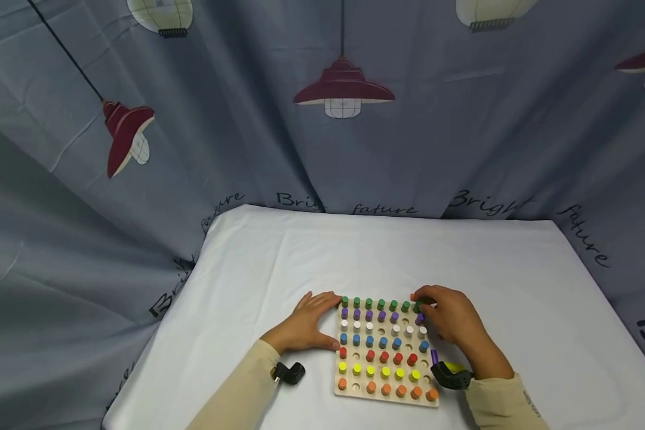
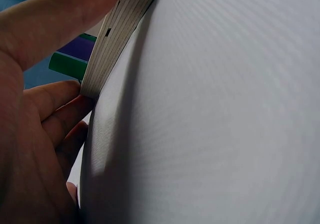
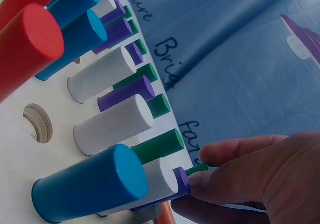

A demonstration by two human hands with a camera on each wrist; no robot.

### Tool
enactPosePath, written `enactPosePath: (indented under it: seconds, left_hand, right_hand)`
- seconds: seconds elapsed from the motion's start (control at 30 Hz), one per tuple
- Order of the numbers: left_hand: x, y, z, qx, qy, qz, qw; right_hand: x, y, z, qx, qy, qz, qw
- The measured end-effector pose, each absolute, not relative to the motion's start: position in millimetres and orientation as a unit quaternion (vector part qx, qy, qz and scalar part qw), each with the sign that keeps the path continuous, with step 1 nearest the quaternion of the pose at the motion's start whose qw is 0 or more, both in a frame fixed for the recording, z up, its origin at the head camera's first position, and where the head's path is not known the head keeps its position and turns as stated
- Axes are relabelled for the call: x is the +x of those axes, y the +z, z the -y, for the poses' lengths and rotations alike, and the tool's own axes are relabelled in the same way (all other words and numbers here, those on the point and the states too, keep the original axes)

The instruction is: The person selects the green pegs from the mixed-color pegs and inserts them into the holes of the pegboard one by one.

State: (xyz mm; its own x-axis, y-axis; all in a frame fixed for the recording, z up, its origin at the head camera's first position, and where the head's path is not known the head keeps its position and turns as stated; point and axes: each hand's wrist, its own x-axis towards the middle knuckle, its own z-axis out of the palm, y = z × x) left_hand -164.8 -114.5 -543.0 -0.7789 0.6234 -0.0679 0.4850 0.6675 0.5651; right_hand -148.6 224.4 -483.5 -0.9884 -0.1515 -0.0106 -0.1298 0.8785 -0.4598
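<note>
A wooden pegboard [image 1: 389,399] lies on the white cloth, its rows of pegs coloured green, purple, white, blue, red, yellow and orange. Several holes hold no peg, one of them [image 3: 39,124] beside the white and blue pegs. At the board's left side, my left hand [image 1: 307,325] rests with spread fingers, thumb and fingertips at the edge. My right hand [image 1: 454,316] is at the far right corner, where thumb and forefinger pinch a green peg [image 3: 198,169] at the end of the green row. Partly hidden, an orange peg [image 1: 412,296] shows just beyond those fingertips.
Beside the board's right edge, a purple peg [image 1: 434,356] and a yellow piece [image 1: 454,366] show near the right wrist camera [image 1: 451,377]. White cloth [image 1: 312,251] covers the table. Grey curtains [image 1: 236,119] printed with lamps hang behind and at the sides.
</note>
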Motion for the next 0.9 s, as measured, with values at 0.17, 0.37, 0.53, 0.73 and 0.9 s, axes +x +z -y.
enactPosePath:
  seconds: [0.17,0.37,0.53,0.73,0.9]
  left_hand:
    - [-165.8,-545.6,113.3,0.305,0.275,-0.903,0.121]
    - [-168.5,-544.1,110.6,0.305,0.281,-0.903,0.118]
    - [-170.1,-542.5,108.0,0.306,0.275,-0.904,0.113]
    - [-175.1,-537.1,102.1,0.314,0.276,-0.902,0.109]
    - [-180.6,-535.7,97.5,0.317,0.268,-0.903,0.108]
  right_hand:
    - [-150.8,-483.6,-223.7,-0.078,-0.225,-0.971,0.009]
    - [-155.0,-482.6,-226.6,-0.084,-0.216,-0.973,0.002]
    - [-157.6,-479.8,-228.6,-0.087,-0.217,-0.972,0.011]
    - [-160.8,-473.9,-233.8,-0.076,-0.215,-0.974,0.019]
    - [-163.3,-470.2,-237.6,-0.068,-0.216,-0.973,0.032]
